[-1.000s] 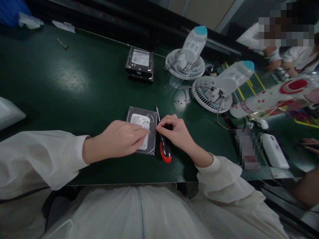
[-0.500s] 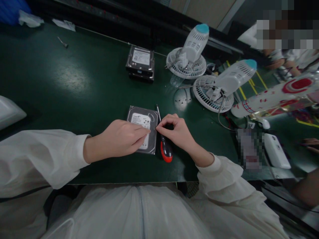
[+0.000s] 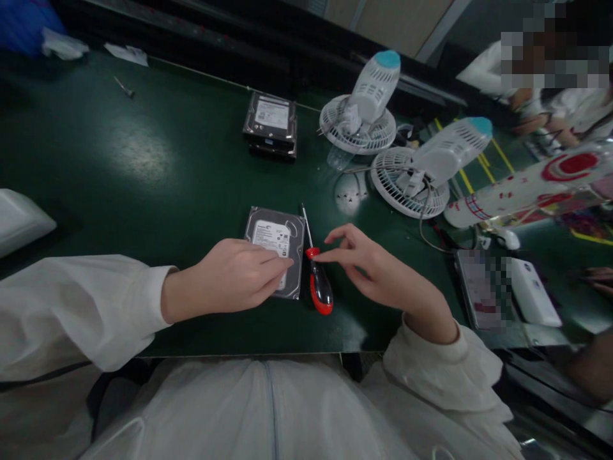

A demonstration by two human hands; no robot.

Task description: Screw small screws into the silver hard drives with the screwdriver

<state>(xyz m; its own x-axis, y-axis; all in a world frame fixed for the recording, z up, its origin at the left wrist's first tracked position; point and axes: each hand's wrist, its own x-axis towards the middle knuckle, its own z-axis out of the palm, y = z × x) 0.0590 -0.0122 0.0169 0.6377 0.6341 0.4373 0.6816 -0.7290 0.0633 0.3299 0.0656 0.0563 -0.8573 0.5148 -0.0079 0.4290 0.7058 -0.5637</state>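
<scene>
The drive (image 3: 283,234) is lying label-up on the desk (image 3: 191,172), its handling seemingly in mid-course. The left hand (image 3: 239,271), grip pressed together, is covering part of it (whether pinching anything, one cannot tell). The right hand (image 3: 370,262), grip spread, is pointing a finger at the screwdriver (image 3: 320,282), lying unclasped alongside; a stack (image 3: 271,121) of others is standing beyond, untouched.

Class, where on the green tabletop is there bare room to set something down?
Widest patch: green tabletop between the white object at the left edge and the stacked hard drives. Another lies between that stack and the single drive. Crowded: around the left hand, right hand and screwdriver, and among the fans.
</scene>
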